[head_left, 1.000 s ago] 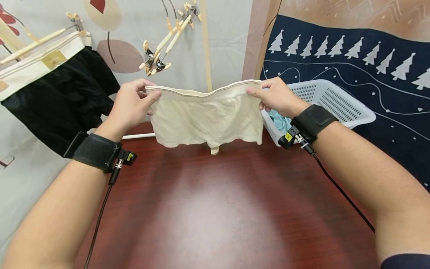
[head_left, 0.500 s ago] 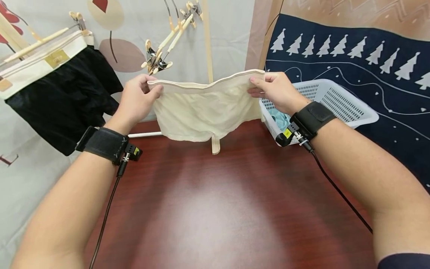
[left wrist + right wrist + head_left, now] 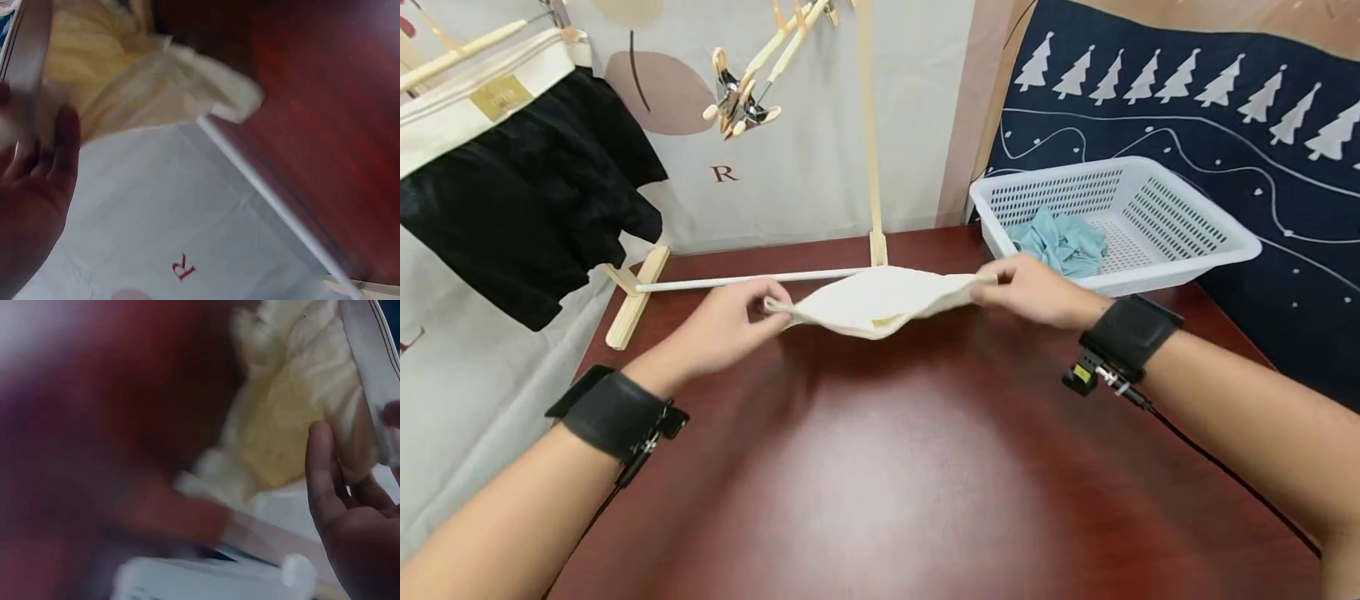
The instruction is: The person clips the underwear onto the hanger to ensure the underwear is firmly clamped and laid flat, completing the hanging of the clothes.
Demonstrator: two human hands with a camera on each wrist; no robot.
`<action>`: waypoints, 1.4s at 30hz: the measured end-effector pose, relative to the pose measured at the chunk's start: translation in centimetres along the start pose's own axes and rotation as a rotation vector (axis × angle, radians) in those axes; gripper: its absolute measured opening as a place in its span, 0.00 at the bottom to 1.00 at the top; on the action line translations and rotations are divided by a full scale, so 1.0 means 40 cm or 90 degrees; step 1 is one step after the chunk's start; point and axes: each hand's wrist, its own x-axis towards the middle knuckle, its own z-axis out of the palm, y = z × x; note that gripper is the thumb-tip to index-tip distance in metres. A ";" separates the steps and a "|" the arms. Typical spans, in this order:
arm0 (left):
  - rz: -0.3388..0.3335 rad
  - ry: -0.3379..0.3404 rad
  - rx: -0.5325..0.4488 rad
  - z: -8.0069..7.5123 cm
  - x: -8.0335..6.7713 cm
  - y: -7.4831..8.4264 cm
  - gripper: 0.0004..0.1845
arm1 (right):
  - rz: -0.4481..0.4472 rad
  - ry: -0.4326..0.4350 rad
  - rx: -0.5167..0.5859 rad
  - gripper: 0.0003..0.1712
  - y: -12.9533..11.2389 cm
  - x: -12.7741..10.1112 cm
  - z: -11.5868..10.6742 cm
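Observation:
Cream underpants (image 3: 880, 298) hang between my two hands above the table, their waistband spread so that I look down into the opening. My left hand (image 3: 727, 323) pinches one end of the waistband between thumb and fingers. At the other end my right hand (image 3: 1033, 292) pinches the band the same way. From below, the left wrist view has the thin cloth of the underpants (image 3: 147, 94) trailing away from the hand. In the right wrist view the fingers lie along the cloth just under the waistband. Most of the garment's body is hidden in the head view.
A white plastic basket (image 3: 1180, 271) with a crumpled light blue cloth (image 3: 1060, 242) stands at the back right. Black shorts (image 3: 527, 183) hang from a clip hanger on the left. Wooden clips (image 3: 737, 108) dangle above a rack with a white bottom bar (image 3: 752, 279).
Both hands have come down and nearer with the underpants. The garment has tipped from hanging upright to its waist opening facing up. The head view has shifted a little.

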 end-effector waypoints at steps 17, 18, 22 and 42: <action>0.069 -0.323 0.033 0.137 -0.161 0.008 0.10 | -0.193 -0.266 -0.151 0.14 0.070 -0.115 0.130; 0.065 -0.340 0.042 0.142 -0.164 0.008 0.10 | -0.184 -0.280 -0.164 0.14 0.067 -0.117 0.130; 0.048 -0.396 0.064 0.156 -0.171 0.016 0.11 | -0.134 -0.330 -0.199 0.08 0.058 -0.123 0.133; -0.015 -0.434 0.043 0.163 -0.145 0.015 0.13 | -0.057 -0.396 -0.193 0.16 0.026 -0.106 0.188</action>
